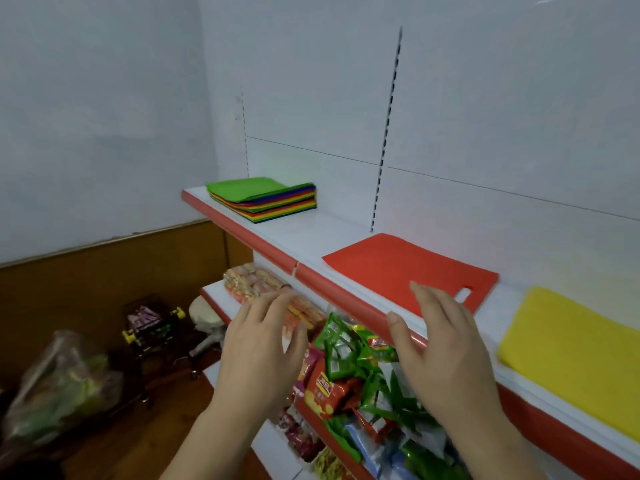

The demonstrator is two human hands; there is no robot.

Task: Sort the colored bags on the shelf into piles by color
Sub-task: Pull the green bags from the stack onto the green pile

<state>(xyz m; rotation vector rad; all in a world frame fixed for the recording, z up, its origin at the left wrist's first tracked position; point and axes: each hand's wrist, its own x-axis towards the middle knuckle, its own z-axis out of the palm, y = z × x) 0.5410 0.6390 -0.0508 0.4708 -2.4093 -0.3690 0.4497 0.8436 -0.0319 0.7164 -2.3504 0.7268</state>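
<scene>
Two empty hands, fingers [429, 299] loosely spread, hover before white shelf [311, 233] against pale wall [104, 98].

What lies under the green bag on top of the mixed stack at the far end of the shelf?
Under the green bag, the stack shows edges of blue, red, yellow, orange and more green bags. Only their edges show; their faces are covered, so an exact count cannot be made.
</scene>
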